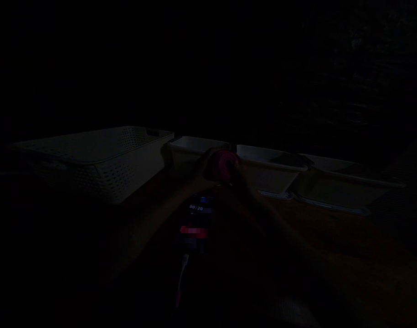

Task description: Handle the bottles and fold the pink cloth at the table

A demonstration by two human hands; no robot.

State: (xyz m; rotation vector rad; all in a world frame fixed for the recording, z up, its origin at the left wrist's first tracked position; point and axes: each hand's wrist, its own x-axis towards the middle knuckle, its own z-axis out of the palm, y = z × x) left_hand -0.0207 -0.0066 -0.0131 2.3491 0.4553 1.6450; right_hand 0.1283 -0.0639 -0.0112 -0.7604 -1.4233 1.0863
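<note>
The scene is very dark. A rolled-up pink cloth [224, 165], its end showing a spiral of layers, is held up between my two hands. My left hand [207, 168] closes around its left side, and my right hand [240, 175] grips it from the right. Single fingers are hard to make out in the gloom. Just below the hands lies a phone [196, 218] with a lit screen reading 00:20, and a white cable [181, 275] runs from its near end.
A large white perforated basket [136, 171] stands on the left. Beyond and to the right are a pale tub [182, 148], a middle tub [270, 175] and a right tub [334, 187], in a row on a brownish surface [317, 232]. Darkness hides the background.
</note>
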